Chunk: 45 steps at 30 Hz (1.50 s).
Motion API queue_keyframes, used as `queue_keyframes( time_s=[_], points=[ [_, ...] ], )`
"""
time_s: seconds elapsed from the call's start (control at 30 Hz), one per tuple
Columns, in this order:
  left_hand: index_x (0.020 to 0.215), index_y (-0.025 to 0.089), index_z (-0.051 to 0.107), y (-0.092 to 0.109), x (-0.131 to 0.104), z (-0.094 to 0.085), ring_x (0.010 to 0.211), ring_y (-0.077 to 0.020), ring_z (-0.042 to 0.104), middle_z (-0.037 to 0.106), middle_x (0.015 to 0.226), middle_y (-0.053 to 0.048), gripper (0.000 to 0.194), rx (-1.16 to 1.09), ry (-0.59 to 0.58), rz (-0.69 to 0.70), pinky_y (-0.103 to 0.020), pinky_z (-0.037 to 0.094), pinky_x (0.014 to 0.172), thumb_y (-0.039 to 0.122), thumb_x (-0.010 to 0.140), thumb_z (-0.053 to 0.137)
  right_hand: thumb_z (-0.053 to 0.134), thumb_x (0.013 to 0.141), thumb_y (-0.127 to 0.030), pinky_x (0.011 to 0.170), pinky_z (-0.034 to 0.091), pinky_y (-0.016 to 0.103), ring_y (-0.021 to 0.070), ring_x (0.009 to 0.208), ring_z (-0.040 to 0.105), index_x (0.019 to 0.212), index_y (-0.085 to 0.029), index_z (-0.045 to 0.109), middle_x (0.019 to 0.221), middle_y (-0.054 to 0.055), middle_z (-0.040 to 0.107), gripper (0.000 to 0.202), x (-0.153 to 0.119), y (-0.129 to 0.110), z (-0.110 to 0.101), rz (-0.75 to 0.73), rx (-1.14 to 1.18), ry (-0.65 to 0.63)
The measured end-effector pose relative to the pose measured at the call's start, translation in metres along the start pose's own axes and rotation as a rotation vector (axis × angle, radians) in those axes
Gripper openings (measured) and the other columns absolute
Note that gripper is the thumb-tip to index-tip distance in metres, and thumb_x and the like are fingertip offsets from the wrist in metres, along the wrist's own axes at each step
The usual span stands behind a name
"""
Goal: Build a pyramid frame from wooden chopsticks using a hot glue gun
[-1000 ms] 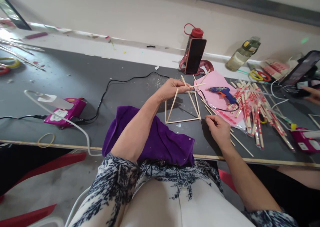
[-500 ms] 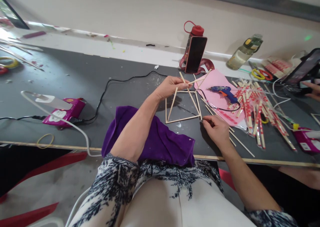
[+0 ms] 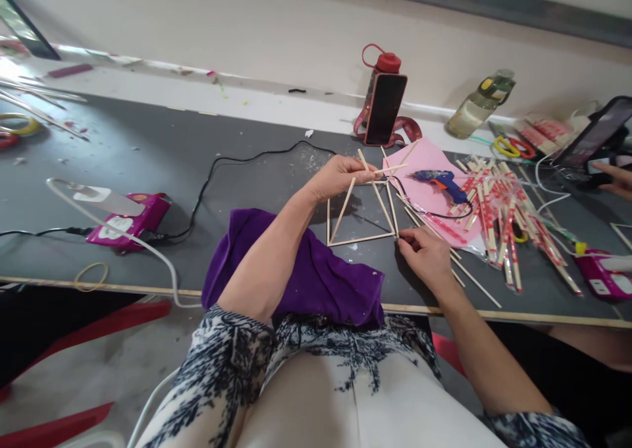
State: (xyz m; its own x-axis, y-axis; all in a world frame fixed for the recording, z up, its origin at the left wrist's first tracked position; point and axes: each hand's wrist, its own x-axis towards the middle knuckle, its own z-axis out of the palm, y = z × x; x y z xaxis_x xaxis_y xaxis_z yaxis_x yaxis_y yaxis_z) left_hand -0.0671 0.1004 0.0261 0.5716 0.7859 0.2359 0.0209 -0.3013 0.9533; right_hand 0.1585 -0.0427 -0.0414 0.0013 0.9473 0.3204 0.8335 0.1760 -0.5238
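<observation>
- The stick frame [image 3: 363,211] stands on the dark table [image 3: 148,158] at mid-right; how its top sticks are joined is hidden under the left hand [image 3: 336,176], whose fingers pinch that apex.
- Its base stick runs left to right, uprights leaning together toward the far side.
- The right hand [image 3: 425,255] pinches the base's near-right corner, fingers narrow.
- A blue glue gun [image 3: 441,182] lies on pink paper [image 3: 429,191] just right; a purple cloth [image 3: 306,273] lies near-left.

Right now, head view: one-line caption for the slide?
Left hand pinches the apex of a wooden stick frame on the dark table; right hand fingers its base corner.
</observation>
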Motion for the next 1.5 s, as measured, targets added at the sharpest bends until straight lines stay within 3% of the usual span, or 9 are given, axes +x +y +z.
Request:
queue_keyframes(
  time_s=[0.2, 0.7, 1.27, 1.5],
  points=[
    [0.089, 0.013, 0.075, -0.001, 0.0, 0.0, 0.088, -0.0178, 0.062, 0.071, 0.094, -0.008, 0.041, 0.012, -0.009, -0.002, -0.027, 0.045, 0.081, 0.049, 0.071, 0.066, 0.05, 0.082, -0.028, 0.069, 0.046, 0.03, 0.017, 0.072, 0.059, 0.087, -0.021, 0.069, 0.079, 0.004, 0.064, 0.02, 0.001, 0.001, -0.001, -0.036, 0.002, -0.01],
    [0.088, 0.015, 0.076, -0.004, 0.003, 0.002, 0.089, -0.0168, 0.063, 0.072, 0.093, -0.007, 0.036, 0.026, -0.005, -0.028, -0.026, 0.046, 0.083, 0.046, 0.071, 0.068, 0.051, 0.086, -0.031, 0.065, 0.042, 0.029, 0.0174, 0.072, 0.058, 0.085, -0.021, 0.068, 0.078, 0.004, 0.063, 0.02, 0.01, 0.005, -0.005, -0.115, -0.103, -0.107],
    [0.091, 0.015, 0.075, -0.007, 0.004, 0.002, 0.089, -0.0154, 0.063, 0.072, 0.095, -0.007, 0.033, 0.033, -0.008, 0.006, -0.023, 0.045, 0.081, 0.042, 0.075, 0.066, 0.045, 0.087, -0.026, 0.068, 0.043, 0.029, 0.0184, 0.077, 0.058, 0.091, -0.019, 0.068, 0.083, 0.007, 0.061, 0.024, 0.01, 0.003, -0.001, -0.185, -0.179, -0.105],
    [0.091, 0.015, 0.075, -0.011, 0.005, 0.003, 0.088, -0.0161, 0.063, 0.072, 0.093, -0.006, 0.033, 0.024, 0.006, 0.01, -0.025, 0.045, 0.081, 0.042, 0.074, 0.067, 0.049, 0.089, -0.035, 0.066, 0.042, 0.027, 0.0159, 0.074, 0.057, 0.089, -0.018, 0.069, 0.083, 0.007, 0.062, 0.026, 0.006, 0.003, 0.0, -0.206, -0.219, -0.08]
  ],
)
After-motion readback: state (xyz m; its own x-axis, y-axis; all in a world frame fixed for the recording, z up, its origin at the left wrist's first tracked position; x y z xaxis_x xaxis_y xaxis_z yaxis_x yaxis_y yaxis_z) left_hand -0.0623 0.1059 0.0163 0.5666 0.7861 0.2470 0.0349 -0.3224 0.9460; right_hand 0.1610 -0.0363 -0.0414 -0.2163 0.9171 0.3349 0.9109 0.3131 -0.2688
